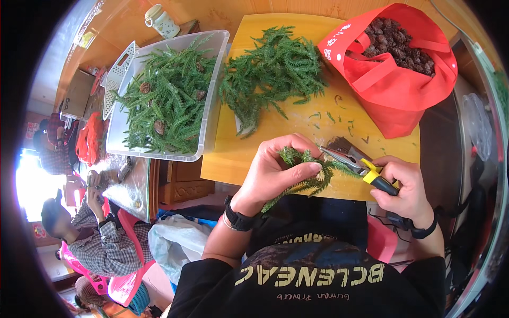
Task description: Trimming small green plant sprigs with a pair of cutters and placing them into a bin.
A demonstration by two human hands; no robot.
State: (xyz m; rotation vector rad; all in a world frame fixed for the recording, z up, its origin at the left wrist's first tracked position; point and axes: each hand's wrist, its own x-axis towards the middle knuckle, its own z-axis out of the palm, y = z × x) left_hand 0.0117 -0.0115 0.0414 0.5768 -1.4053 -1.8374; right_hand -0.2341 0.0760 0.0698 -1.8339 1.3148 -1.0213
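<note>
In my left hand [281, 167] is a green artificial pine sprig [313, 183], pinched between thumb and fingers at the table's near edge. My right hand [405, 185] grips yellow-and-black pliers [374, 175]. Their metal jaws reach left to the sprig, close by my left fingers; whether they are clamped on a wire I cannot tell. Beyond my hands, a loose heap of green pine sprigs [281, 69] lies on the yellow table [228, 159]. Just behind the pliers' jaws rests a bundle of thin brown stems [347, 147].
A clear plastic bin [209, 119] at the left holds pine sprigs with several cones. At the far right stands a red bag [392, 100] full of brown pine cones [395, 45]. A patterned mug [161, 22] is at the back. Another person [106, 238] sits at the left.
</note>
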